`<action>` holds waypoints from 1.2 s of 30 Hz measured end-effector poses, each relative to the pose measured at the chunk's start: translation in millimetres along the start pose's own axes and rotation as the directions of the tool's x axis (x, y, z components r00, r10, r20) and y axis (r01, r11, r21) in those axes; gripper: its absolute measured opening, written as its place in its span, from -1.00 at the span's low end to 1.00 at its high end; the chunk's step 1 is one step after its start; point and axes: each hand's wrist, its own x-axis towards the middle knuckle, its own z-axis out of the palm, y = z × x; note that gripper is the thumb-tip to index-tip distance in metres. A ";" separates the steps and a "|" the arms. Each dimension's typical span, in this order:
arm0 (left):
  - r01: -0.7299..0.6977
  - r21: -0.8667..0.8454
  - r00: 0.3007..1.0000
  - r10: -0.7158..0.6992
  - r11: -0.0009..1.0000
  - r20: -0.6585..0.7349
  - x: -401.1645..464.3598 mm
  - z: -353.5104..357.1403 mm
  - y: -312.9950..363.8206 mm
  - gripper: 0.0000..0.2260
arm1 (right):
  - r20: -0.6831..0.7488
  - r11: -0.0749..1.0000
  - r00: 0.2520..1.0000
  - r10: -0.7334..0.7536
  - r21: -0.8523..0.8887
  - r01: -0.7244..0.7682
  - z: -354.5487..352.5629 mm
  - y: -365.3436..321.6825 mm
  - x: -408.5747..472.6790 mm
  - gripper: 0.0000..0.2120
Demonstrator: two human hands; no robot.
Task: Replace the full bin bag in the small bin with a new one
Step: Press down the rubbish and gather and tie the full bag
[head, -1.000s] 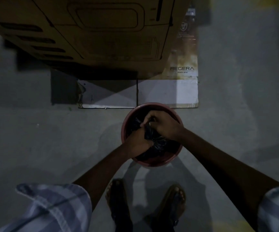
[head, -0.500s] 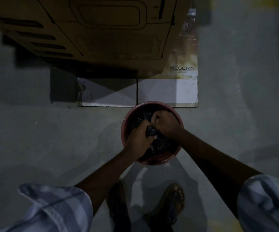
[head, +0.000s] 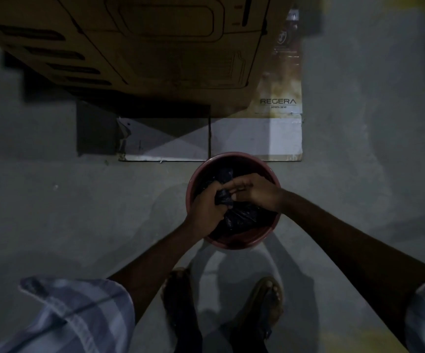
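Gripping the black bag (head: pixel 242 215) inside the bin (head: pixel 193 179) — left hand (head: pixel 206 210), right hand (head: pixel 254 191) pinching

I see both hands over the small red bin (head: pixel 231 244) on the grey floor (head: pixel 53 212). Left hand (head: pixel 207 208) grips the black bag's (head: pixel 242 216) gathered neck; right hand (head: pixel 253 191) pinches it too. Cardboard box (head: pixel 140 47) beyond, sandalled feet nearest.

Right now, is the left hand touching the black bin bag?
Touching: the head view shows the left hand gripping the black bin bag's gathered neck inside the bin.
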 end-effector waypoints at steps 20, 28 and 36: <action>0.078 -0.118 0.995 -0.071 0.990 0.064 11.9 -15.6 4.2 -0.84 | -0.062 0.956 0.998 0.029 -0.290 -0.046 3.2 0.9 8.2 -0.82; 0.213 -0.290 0.977 -0.201 0.933 0.071 19.1 -11.6 15.3 -0.89 | -0.015 0.948 0.997 0.078 -0.307 -0.079 -3.5 8.3 10.9 -0.91; 0.303 -0.388 0.948 -0.317 0.870 0.029 25.0 -13.6 28.6 -0.88 | -0.336 0.915 0.937 -0.097 -0.400 -0.049 14.4 13.5 -0.5 -0.79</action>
